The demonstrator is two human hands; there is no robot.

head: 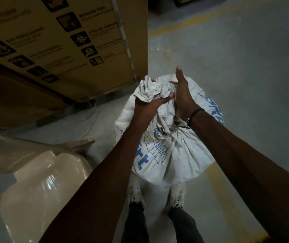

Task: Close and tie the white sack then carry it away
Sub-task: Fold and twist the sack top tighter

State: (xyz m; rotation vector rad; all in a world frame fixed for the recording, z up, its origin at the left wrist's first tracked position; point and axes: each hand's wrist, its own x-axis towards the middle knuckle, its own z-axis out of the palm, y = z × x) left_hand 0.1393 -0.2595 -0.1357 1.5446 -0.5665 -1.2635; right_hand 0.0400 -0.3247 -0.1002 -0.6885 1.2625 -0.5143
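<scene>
Left hand [148,104] grips white sack [171,155] mouth, right hand [184,92] alongside.

I'm seeing the sack [173,155] looking like matt, crinkled woven cloth with blue print; the box [52,50] showing matt printed cardboard; the chair [40,181] gleaming as glossy smooth plastic; the floor [245,67] looking like dull concrete.

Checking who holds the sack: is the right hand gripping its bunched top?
No: the right hand is open beside it; the left hand grips the white woven sack.
</scene>
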